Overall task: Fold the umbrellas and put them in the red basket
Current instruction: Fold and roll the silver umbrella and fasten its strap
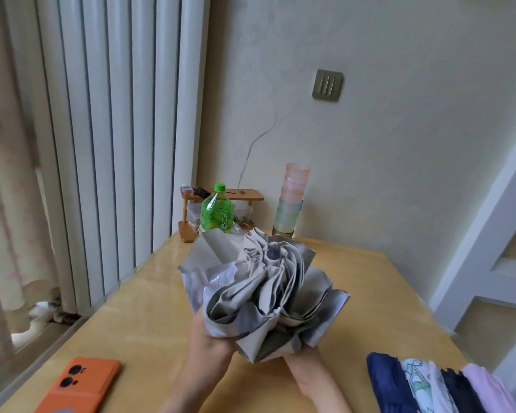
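the grey umbrella (262,293) is held off the counter (149,308), just on the person's side of the green bottle (216,210). its shaft looks collapsed but the cloth is loose and bunched. its long axis runs from the hands up and away toward the bottle, with the dark cap (273,253) at the bottle end and the handle end hidden under the folds.

both hands come in from the side away from the bottle. the left hand (204,329) is under the near-left folds and the right hand (303,363) under the near-right ones. cloth covers the fingers, so i cannot tell how either grip is closed.

the left sits higher — probably the one to gather the pleats round the shaft. no red basket is in view.
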